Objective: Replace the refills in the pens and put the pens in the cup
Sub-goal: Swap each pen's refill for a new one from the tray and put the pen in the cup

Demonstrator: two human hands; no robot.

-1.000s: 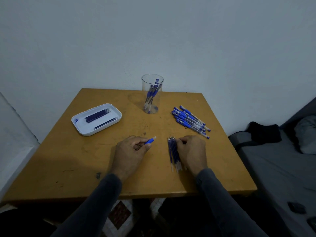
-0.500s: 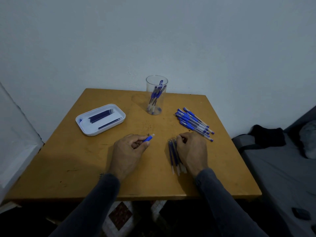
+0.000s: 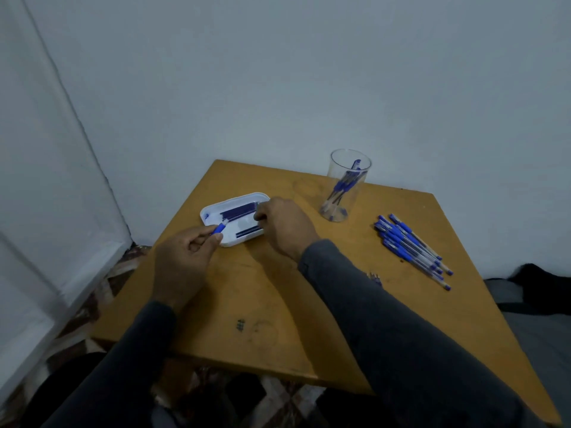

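My left hand [image 3: 185, 257] grips a blue pen [image 3: 218, 228] by its barrel, its tip pointing over the near edge of the white tray [image 3: 234, 199]. My right hand [image 3: 284, 225] reaches over the tray, and its curled fingertips pinch the end of the dark refills [image 3: 239, 211] lying in it. The clear cup [image 3: 343, 193] stands at the back of the table with a few blue pens [image 3: 347, 180] inside. A pile of blue pens [image 3: 411, 248] lies at the right. My right sleeve hides most of a small bundle of refills [image 3: 375, 278].
The wooden table [image 3: 262, 291] stands in a corner, with a white wall behind it and a white panel [image 3: 46, 211] close on the left. Dark cloth [image 3: 540, 282] lies on a grey surface beyond the right edge. Patterned floor shows below.
My right hand left the refill bundle on the table and moved left to the tray. My left hand moved toward the tray with the pen. The view swung left.
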